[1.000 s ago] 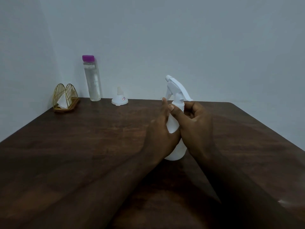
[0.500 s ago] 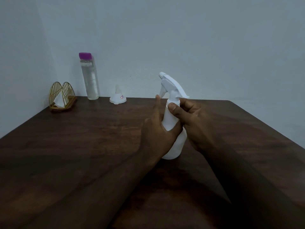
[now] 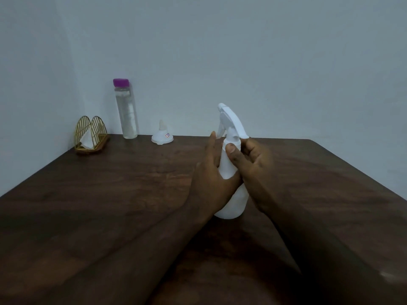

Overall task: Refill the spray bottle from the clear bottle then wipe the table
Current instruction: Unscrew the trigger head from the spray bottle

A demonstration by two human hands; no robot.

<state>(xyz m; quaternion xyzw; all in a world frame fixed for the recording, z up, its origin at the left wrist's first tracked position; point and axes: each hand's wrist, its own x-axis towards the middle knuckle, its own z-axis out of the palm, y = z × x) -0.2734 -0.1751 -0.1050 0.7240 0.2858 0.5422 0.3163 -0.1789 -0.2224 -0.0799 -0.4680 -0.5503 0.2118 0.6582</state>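
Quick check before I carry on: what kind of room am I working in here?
Probably a plain room at home, maybe a dining corner: a dark wooden table pushed into bare walls, with a gold wire napkin holder and a clear bottle at the back.

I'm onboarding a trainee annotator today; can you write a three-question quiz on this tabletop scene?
1. True or false: the clear bottle has its purple cap on.
2. What lies between the clear bottle and the spray bottle? A) funnel B) cup C) sponge
3. Which hand grips the spray bottle's neck near the trigger head?

Key: 1 true. 2 A, the white funnel. 3 the right hand; the left hand steadies the body.
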